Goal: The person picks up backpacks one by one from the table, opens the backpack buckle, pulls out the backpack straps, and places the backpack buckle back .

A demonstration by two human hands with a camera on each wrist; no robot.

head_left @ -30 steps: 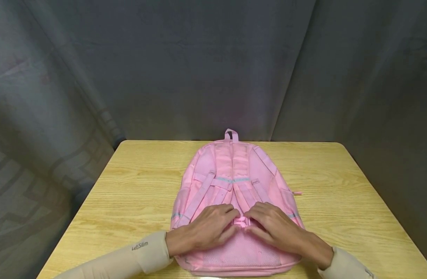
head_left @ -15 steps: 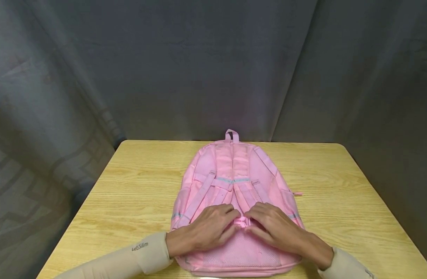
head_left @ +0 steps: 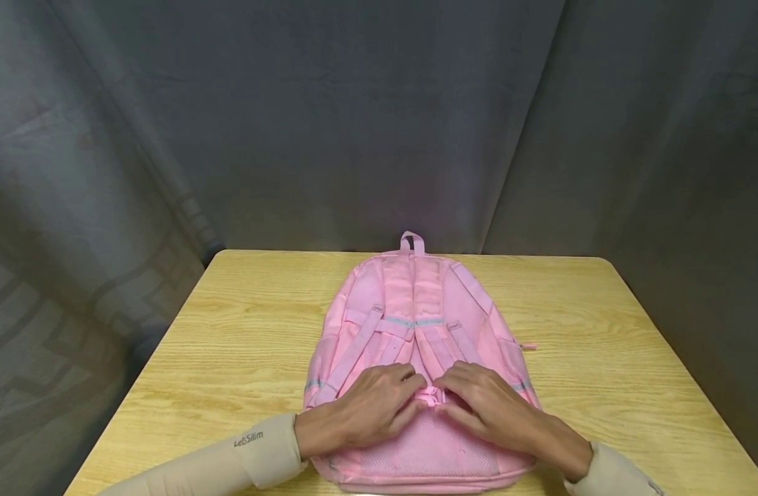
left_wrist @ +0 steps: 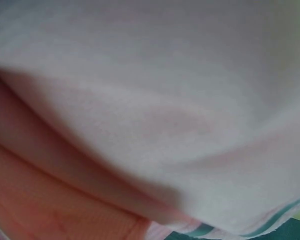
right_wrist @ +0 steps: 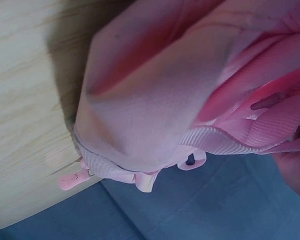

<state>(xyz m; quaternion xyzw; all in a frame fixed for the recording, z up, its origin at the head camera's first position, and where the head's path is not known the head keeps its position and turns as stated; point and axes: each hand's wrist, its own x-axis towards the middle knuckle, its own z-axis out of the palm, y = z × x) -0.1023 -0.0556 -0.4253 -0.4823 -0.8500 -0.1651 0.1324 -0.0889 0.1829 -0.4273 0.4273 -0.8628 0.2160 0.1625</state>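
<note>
A pink backpack (head_left: 397, 289) lies on the wooden table with its shoulder straps facing up and its top loop toward the far edge. Over its lower back, my left hand (head_left: 375, 403) and right hand (head_left: 490, 403) meet from either side at a small pink plastic buckle (head_left: 429, 395). Thumb and fingers of each hand pinch one end of it, and the fingertips partly cover it. Blurred pink fabric (left_wrist: 155, 120) fills most of the left wrist view. In the right wrist view, part of my right hand (right_wrist: 296, 175) shows beside the ribbed pink webbing (right_wrist: 225, 140).
The light wooden table (head_left: 248, 310) extends to both sides of the backpack. Dark grey curtains (head_left: 329, 124) hang behind and beside it. A pink zipper pull (head_left: 529, 346) sticks out from the bag's right side.
</note>
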